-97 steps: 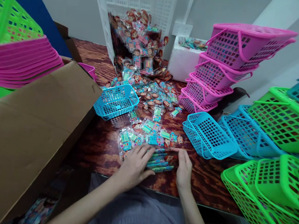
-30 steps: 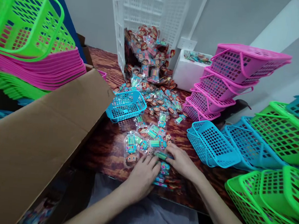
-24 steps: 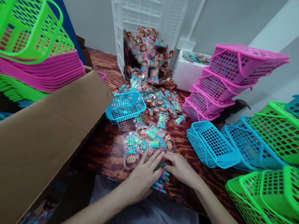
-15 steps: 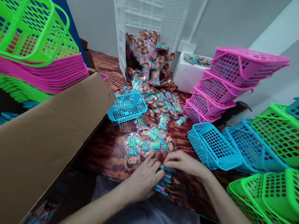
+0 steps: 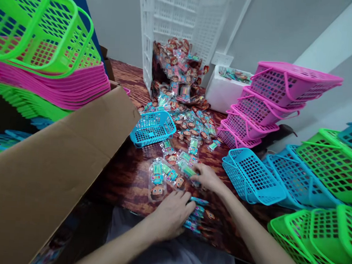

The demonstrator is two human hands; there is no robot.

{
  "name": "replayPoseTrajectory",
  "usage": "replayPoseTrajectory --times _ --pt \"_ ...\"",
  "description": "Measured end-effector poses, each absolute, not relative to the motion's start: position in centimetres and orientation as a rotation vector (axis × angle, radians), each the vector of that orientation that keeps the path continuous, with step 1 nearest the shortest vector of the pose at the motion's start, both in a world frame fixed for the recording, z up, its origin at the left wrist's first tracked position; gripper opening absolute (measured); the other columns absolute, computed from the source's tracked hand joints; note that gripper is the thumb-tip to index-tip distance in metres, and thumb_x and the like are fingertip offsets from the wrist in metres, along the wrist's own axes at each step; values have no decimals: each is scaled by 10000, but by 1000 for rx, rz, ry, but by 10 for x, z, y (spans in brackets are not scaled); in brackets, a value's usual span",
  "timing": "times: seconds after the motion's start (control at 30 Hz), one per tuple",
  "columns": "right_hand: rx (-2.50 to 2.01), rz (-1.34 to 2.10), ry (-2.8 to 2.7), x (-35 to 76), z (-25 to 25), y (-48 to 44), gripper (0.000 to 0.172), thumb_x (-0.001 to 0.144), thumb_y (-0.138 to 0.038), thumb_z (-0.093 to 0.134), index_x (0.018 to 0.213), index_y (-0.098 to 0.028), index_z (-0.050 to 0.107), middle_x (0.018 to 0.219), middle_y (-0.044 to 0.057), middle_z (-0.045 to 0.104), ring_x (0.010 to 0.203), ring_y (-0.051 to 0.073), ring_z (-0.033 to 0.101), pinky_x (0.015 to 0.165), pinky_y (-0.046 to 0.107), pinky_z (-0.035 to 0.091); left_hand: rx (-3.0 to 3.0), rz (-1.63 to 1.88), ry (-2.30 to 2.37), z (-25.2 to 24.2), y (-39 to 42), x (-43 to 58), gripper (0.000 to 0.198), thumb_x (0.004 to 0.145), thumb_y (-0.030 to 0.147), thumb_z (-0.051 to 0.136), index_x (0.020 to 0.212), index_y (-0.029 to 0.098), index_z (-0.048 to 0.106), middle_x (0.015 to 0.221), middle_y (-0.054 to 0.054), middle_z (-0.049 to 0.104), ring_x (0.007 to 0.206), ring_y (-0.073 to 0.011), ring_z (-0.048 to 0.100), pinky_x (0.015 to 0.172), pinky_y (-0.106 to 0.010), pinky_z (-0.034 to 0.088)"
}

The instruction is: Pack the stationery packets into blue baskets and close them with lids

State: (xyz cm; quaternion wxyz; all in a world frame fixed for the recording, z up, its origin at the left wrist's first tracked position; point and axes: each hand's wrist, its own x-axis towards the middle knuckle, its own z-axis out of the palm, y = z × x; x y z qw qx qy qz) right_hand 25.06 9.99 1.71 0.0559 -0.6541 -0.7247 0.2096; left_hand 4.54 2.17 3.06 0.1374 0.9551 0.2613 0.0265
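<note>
1. Brown wood-grain tabletop (image 5: pixel 122 184) stretches from a cardboard box (image 5: pixel 73 141) to a blue basket (image 5: pixel 251 173) at right.
2. Loose packets (image 5: pixel 157 173), clear-wrapped with green sticks and cartoon heads, lie flat mid-table; nearer the person, a row of packets (image 5: pixel 199 212) stands on edge.
3. Left hand (image 5: pixel 173 212): fingers bent close together over the row's left end; I cannot tell how firmly they grip.
4. Right hand (image 5: pixel 206 176): fingers narrow, pinching the right end of a green-striped packet (image 5: pixel 188 170).
5. Half a second ago, the right hand was at the row; now it reaches farther, and that packet has tilted.
</note>
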Motion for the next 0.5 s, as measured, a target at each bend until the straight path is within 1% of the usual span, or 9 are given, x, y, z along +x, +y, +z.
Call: replayPoseTrajectory --times 0.07,0.13,0.2,0.27,0.33,0.37,0.4,0.5 --pt "-2030 616 -2124 249 16 111 119 786 -278 672 827 -184 613 855 10 626 815 175 558 696 253 388 2756 72 756 31 22 45 426 759 282 671 1114 200 453 1144 -74 506 1038 -267 489 889 -400 471" --pt "-2077 568 -2064 242 15 120 143 770 -287 691 830 -180 616 969 42 626 925 204 549 761 273 403 2753 67 759 32 21 44 425 768 283 661 1125 199 447 1153 -77 505 1038 -266 489 891 -402 472" --pt "-2113 525 -2040 233 13 120 151 736 -268 721 796 -178 616 1067 78 608 1025 243 520 829 307 404 2746 68 776 33 20 44 402 788 287 643 1127 201 444 1157 -81 504 1043 -265 488 890 -401 472" --pt "-2127 493 -2049 225 13 113 138 732 -248 723 784 -178 615 1138 102 584 1086 271 494 881 339 395 2744 70 787 34 19 43 375 798 282 632 1114 204 447 1153 -82 504 1047 -265 489 880 -394 474" --pt "-2130 467 -2072 219 14 102 131 743 -222 710 830 -178 623 1193 121 559 1115 285 485 914 360 384 2743 74 786 34 18 43 361 790 276 640 1091 204 453 1146 -79 506 1050 -264 489 880 -389 474" --pt "-2134 458 -2079 217 15 97 162 744 -207 707 883 -178 628 1213 129 550 1121 286 487 922 365 381 2742 74 784 34 18 43 360 784 276 646 1081 204 456 1141 -78 507 1048 -264 490 880 -389 475" --pt "-2138 455 -2083 216 15 93 229 743 -195 707 957 -181 626 1234 133 541 1124 282 495 924 363 380 2741 74 787 33 18 44 357 781 279 648 1075 204 459 1140 -78 508 1047 -264 491 882 -391 475" --pt "-2164 491 -2061 218 13 90 527 721 -200 734 1211 -211 538 1236 112 560 1092 252 540 885 335 400 2736 75 807 31 18 45 355 784 279 644 1079 206 461 1141 -82 507 1042 -268 495 877 -406 479"
